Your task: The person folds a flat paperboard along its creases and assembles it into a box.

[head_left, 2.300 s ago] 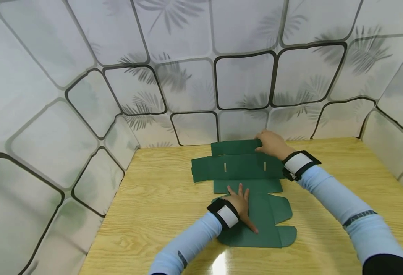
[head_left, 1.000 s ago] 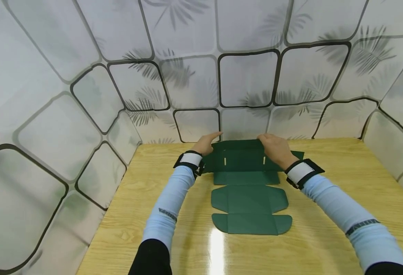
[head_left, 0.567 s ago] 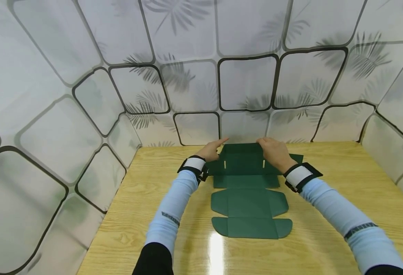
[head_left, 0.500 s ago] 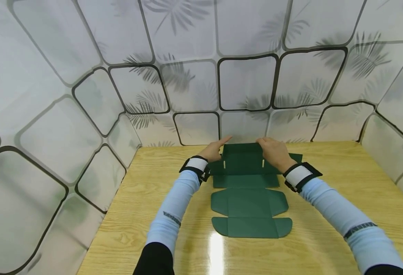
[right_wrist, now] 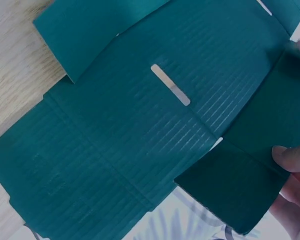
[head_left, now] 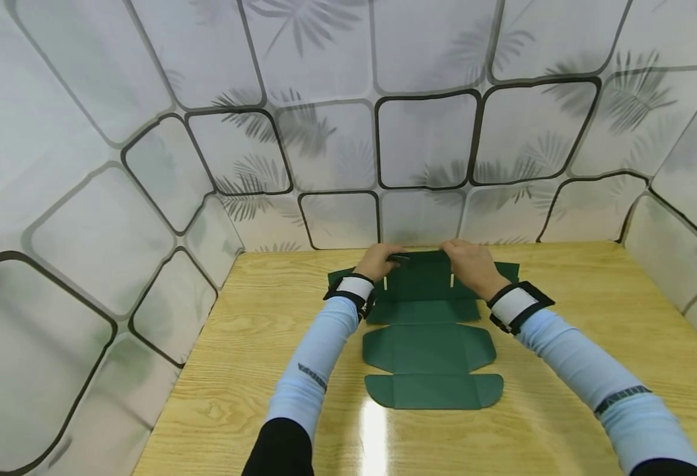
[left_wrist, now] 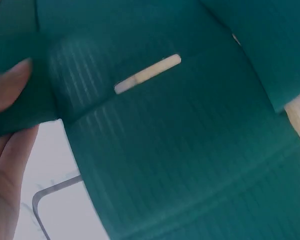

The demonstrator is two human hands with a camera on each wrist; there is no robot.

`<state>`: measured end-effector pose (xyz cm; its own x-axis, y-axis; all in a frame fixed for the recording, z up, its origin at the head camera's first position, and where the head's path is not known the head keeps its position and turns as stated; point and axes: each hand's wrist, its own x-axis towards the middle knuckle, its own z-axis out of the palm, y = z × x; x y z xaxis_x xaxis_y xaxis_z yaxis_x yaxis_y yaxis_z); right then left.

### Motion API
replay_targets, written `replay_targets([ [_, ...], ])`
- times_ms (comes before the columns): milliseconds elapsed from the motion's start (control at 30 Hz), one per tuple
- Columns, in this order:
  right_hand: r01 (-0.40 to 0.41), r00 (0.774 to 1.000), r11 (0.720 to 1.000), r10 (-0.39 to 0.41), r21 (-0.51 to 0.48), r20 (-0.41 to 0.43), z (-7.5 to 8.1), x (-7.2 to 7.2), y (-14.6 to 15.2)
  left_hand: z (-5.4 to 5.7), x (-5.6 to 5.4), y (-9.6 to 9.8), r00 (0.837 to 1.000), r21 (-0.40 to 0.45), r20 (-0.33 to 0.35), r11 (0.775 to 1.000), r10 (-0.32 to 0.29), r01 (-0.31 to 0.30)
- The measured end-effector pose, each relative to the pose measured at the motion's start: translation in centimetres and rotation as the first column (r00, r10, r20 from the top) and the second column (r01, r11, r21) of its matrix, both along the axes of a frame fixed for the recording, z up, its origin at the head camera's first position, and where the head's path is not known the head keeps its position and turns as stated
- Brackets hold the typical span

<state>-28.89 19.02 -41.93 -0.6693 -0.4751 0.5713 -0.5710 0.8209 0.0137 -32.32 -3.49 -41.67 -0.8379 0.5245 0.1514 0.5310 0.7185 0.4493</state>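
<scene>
A dark green cardboard box blank (head_left: 428,350) lies mostly spread out on the table, its far edge raised. My left hand (head_left: 376,262) pinches a small flap at the left end of the far panel. In the left wrist view its thumb (left_wrist: 11,86) is on the flap's face, with fingers behind. At the other end, my right hand (head_left: 476,266) pinches the far panel; the right wrist view shows the right thumb (right_wrist: 291,158) on the cardboard beside a folded end flap (right_wrist: 232,187). A slot (left_wrist: 148,74) cuts through near the crease. Both hands cover parts of the far panel.
The blank rests on a wood-grain table (head_left: 253,357). Behind its far edge stands a patterned curtain (head_left: 425,142), close to both hands. Rounded side flaps (head_left: 482,348) spread out at the near end of the blank.
My left hand has left the near panel, moved to the far left end and then rightward, its finger going from pointing to pinching the flap. The far panel has tilted up; the right hand stays there.
</scene>
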Motion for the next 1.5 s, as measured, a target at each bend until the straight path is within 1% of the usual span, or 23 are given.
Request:
replay_targets([
  [100, 0.001, 1.0, 1.0, -0.001, 0.02, 0.002, 0.2, 0.2, -0.4, -0.3, 0.0, -0.1, 0.998, 0.016, -0.04, 0.999, 0.047, -0.046],
  [167, 0.006, 1.0, 1.0, -0.007, 0.026, 0.018, 0.2, 0.3, -0.6, -0.2, 0.1, -0.2, 0.997, 0.019, -0.033, 0.998, 0.063, -0.062],
  [267, 0.007, 0.999, 1.0, -0.007, 0.015, 0.046, 0.3, 0.3, -0.7, 0.1, 0.1, -0.2, 0.998, 0.013, -0.001, 0.998, 0.066, -0.066],
  [333, -0.001, 0.999, 1.0, 0.001, 0.0, 0.047, 0.2, 0.2, -0.6, 0.3, 0.0, -0.2, 0.998, 0.005, 0.011, 0.998, 0.064, -0.064],
  [433, -0.01, 0.999, 1.0, 0.01, -0.011, 0.035, 0.1, 0.1, -0.7, 0.3, 0.0, -0.2, 0.998, 0.007, -0.012, 0.998, 0.065, -0.065],
  [533, -0.016, 1.0, 1.0, 0.016, -0.015, 0.026, 0.0, 0.1, -0.8, 0.0, 0.0, -0.2, 0.997, 0.003, -0.043, 0.998, 0.07, -0.07],
  [633, -0.015, 1.0, 1.0, 0.015, -0.015, 0.023, -0.1, 0.1, -1.1, -0.1, 0.1, -0.3, 0.997, 0.0, -0.044, 0.998, 0.063, -0.063],
  [800, -0.011, 0.999, 1.0, 0.01, 0.02, 0.04, -0.2, 0.0, -1.6, -0.2, 0.3, -0.4, 0.999, 0.005, -0.018, 1.0, 0.026, -0.026],
  [867, -0.004, 0.999, 0.999, 0.002, 0.036, 0.053, -0.2, 0.1, -1.7, -0.4, 0.3, -0.5, 1.0, 0.009, 0.0, 1.0, 0.007, -0.007],
  [933, 0.0, 0.998, 0.999, -0.003, 0.038, 0.067, -0.2, 0.1, -1.8, -0.6, 0.4, -0.8, 0.999, 0.022, 0.034, 1.0, -0.008, 0.007],
  [1000, 0.003, 0.997, 0.999, -0.006, 0.033, 0.08, -0.4, 0.2, -1.7, -0.7, 0.7, -1.3, 0.998, 0.028, 0.062, 1.0, -0.015, 0.014],
  [1067, 0.002, 0.996, 1.0, -0.004, 0.023, 0.089, -0.5, 0.2, -1.6, -0.8, 1.4, -1.9, 0.997, 0.022, 0.072, 1.0, 0.011, -0.013],
  [1100, -0.001, 0.996, 1.0, 0.0, 0.016, 0.09, -0.6, 0.3, -1.6, -0.8, 1.8, -2.2, 0.997, 0.025, 0.072, 0.999, 0.039, -0.041],
  [1167, -0.011, 0.997, 1.0, 0.01, 0.006, 0.078, -0.8, 0.3, -1.4, -0.9, 3.0, -2.9, 0.993, 0.033, 0.046, 0.993, 0.112, -0.113],
  [1233, -0.021, 0.999, 1.0, 0.021, 0.003, 0.049, -1.0, 0.2, -1.3, -1.2, 4.4, -3.5, 0.981, 0.038, 0.011, 0.98, 0.194, -0.195],
  [1300, -0.031, 0.999, 1.0, 0.031, 0.005, 0.01, -1.1, 0.1, -1.2, -1.7, 5.8, -4.0, 0.967, 0.029, -0.024, 0.967, 0.255, -0.254],
  [1367, -0.036, 0.999, 0.999, 0.037, 0.006, -0.017, -1.1, 0.0, -1.2, -2.5, 7.1, -4.2, 0.958, -0.012, -0.032, 0.958, 0.286, -0.286],
  [1400, -0.034, 0.999, 0.999, 0.034, 0.004, -0.025, -1.1, -0.1, -1.2, -2.9, 7.6, -4.3, 0.956, -0.044, -0.025, 0.955, 0.292, -0.293],
  [1500, -0.028, 0.999, 1.0, 0.028, -0.006, -0.022, -0.9, -0.4, -1.3, -4.2, 8.5, -4.2, 0.954, -0.139, 0.035, 0.946, 0.299, -0.291],
])
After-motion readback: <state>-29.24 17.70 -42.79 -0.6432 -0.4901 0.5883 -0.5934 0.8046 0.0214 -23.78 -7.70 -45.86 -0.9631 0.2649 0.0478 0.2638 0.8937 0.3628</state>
